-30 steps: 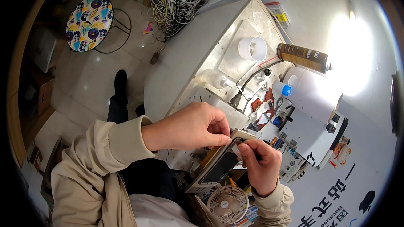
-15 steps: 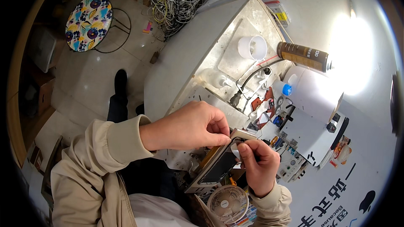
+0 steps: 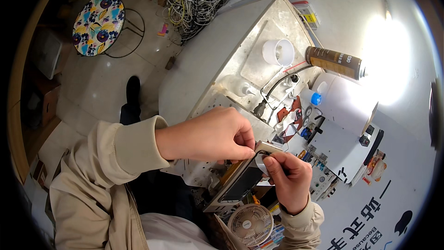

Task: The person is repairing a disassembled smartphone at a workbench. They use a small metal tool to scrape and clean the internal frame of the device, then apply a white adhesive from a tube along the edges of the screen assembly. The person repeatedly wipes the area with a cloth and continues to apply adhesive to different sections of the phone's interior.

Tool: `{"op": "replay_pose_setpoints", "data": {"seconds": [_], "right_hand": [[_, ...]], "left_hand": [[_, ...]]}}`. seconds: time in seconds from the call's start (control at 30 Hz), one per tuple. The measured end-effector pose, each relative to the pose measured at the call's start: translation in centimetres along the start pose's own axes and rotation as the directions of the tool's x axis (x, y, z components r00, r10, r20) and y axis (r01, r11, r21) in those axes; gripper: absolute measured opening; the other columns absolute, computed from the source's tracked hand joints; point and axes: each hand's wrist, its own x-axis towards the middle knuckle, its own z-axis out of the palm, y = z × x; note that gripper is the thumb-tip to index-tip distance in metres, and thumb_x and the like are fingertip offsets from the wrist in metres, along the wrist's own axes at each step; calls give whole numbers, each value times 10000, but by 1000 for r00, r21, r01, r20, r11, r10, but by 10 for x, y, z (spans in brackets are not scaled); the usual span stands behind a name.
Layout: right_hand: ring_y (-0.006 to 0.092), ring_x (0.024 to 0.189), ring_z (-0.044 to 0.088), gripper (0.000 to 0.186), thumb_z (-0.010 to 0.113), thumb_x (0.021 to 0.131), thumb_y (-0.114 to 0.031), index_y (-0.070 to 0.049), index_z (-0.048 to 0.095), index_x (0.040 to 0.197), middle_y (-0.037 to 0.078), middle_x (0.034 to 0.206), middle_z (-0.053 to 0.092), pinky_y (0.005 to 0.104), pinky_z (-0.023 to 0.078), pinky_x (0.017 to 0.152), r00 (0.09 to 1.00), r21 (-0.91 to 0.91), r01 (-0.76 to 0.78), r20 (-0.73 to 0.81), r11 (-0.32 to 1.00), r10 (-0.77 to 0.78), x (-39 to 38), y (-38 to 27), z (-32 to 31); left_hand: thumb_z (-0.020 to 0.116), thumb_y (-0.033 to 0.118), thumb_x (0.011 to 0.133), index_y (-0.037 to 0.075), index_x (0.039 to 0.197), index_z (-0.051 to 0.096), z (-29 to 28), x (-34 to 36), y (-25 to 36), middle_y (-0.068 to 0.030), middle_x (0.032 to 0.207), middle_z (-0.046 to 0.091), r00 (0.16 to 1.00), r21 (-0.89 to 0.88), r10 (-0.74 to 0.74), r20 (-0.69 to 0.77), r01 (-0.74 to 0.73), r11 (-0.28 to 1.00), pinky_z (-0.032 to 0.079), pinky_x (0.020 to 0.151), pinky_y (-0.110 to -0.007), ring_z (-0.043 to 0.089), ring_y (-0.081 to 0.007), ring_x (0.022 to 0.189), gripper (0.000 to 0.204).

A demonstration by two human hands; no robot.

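Observation:
A flat device with a black panel in a pale frame [image 3: 241,185] lies tilted in front of me. My left hand [image 3: 215,134] reaches over from the left. Its thumb and forefinger are pinched at the device's upper edge, and whatever they grip is too small or hidden to name. My right hand [image 3: 292,180] is closed beside the upper right corner, pinching a thin whitish strip [image 3: 262,165] between thumb and fingers. The strip bends close above the black panel; where its ends are I cannot tell.
Beyond my hands, the metal-topped bench holds a white cup [image 3: 278,53], a clear bottle [image 3: 238,85], and cables. A spray can [image 3: 334,61] and white cylinder [image 3: 344,93] stand farther right. Close to me is a small fan [image 3: 251,225]. A patterned stool [image 3: 98,25] stands on the floor.
My right hand has shifted slightly to the right, and the whitish strip has moved with it. My left hand stays pinched at the device's edge, its wrist a little changed.

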Motion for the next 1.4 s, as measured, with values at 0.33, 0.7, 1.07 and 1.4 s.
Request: {"op": "replay_pose_setpoints", "data": {"seconds": [0.33, 0.7, 1.07, 1.4], "right_hand": [[89, 618, 662, 112, 739, 995, -70, 36, 749, 958, 66, 727, 730, 246, 504, 575, 999, -5, 51, -14, 999, -51, 1, 7, 1], [91, 605, 661, 107, 736, 993, -64, 35, 748, 955, 67, 718, 726, 249, 501, 567, 998, 12, 59, -11, 998, -59, 1, 8, 2], [45, 597, 582, 157, 736, 1031, -100, 51, 735, 989, 2, 740, 665, 217, 447, 522, 994, 64, 104, -39, 993, -101, -2, 16, 7], [64, 583, 611, 138, 736, 1013, -88, 38, 731, 956, 46, 709, 715, 230, 469, 537, 994, 40, 82, -69, 996, -79, -5, 18, 9]], "left_hand": [[735, 151, 943, -71, 1000, 728, -11, 8, 19, -82, 831, 761, 987, 30, -94, 134, 91, 995, 574, 587, -267, 691, -116, 661, 230], [715, 158, 942, -80, 1045, 728, -14, 12, 19, -93, 870, 765, 977, 46, -109, 185, 102, 994, 613, 633, -277, 711, -129, 717, 259], [596, 156, 1054, -67, 1194, 713, -17, -19, 16, -90, 970, 772, 986, 23, -122, 115, 120, 993, 573, 629, -268, 708, -103, 743, 288], [560, 100, 1074, -26, 1248, 702, -6, -44, -13, -71, 1009, 767, 997, -18, -72, 8, 72, 997, 593, 698, -270, 727, -115, 830, 258]]}}
